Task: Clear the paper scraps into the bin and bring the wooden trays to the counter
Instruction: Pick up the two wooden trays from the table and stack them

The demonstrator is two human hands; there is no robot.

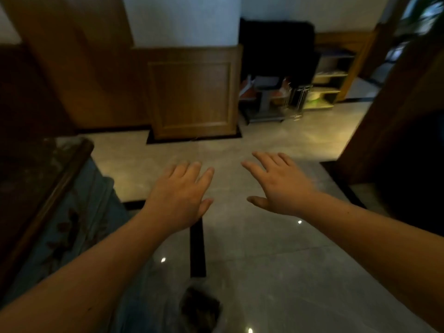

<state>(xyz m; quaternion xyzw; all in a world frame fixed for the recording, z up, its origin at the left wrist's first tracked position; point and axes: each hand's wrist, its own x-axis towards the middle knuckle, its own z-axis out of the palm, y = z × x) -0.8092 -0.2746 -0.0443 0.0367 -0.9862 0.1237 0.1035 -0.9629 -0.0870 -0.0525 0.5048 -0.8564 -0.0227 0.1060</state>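
Both of my arms are stretched out in front of me over a grey tiled floor. My left hand (179, 198) is palm down with the fingers spread and holds nothing. My right hand (278, 186) is also palm down, fingers apart, and holds nothing. No paper scraps, bin or wooden trays show in this view. The frame is blurred.
A table edge with a blue patterned cloth (72, 212) stands at the left. A wooden panelled cabinet (192, 97) stands ahead against the wall. At the back right are a dark chair (276, 49) and open shelves (329, 85). A dark wooden wall (396, 128) flanks the right.
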